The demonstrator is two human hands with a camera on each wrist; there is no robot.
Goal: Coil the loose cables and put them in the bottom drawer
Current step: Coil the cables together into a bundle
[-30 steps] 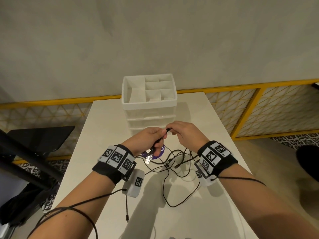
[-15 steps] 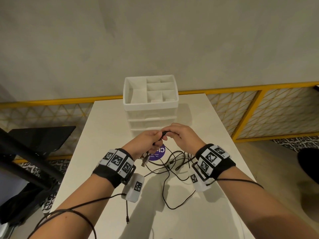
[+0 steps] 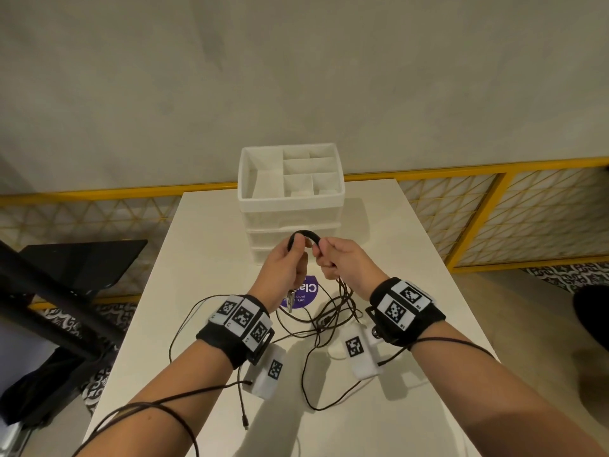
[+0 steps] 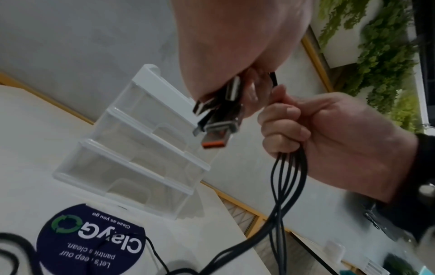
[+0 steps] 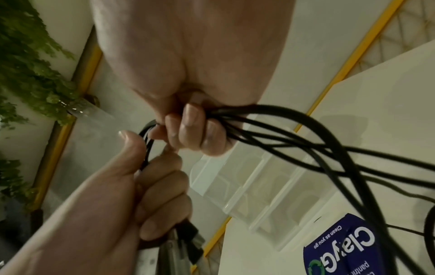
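Observation:
Several thin black cables (image 3: 304, 234) arch as one bundle between my two hands above the table. My left hand (image 3: 290, 258) grips the bundle near its plug ends, and several USB plugs (image 4: 219, 119) hang out below the fist. My right hand (image 3: 333, 258) is curled round the same bundle (image 5: 259, 122) a little to the right. The rest of the cables (image 3: 326, 328) trail down in loose loops onto the table (image 3: 204, 258). Just behind my hands stands the white drawer unit (image 3: 291, 212), with all its drawers (image 4: 132, 173) closed.
A round purple sticker (image 3: 304, 296) lies on the table under my hands. A stray cable end (image 3: 245, 423) lies near the front edge. A yellow railing (image 3: 494, 206) runs behind the table, and a dark stand (image 3: 66, 285) is at the left.
Both hands have risen and drawn slightly apart, so the cable bundle now arches in a loop between them. More cable has lifted off the table.

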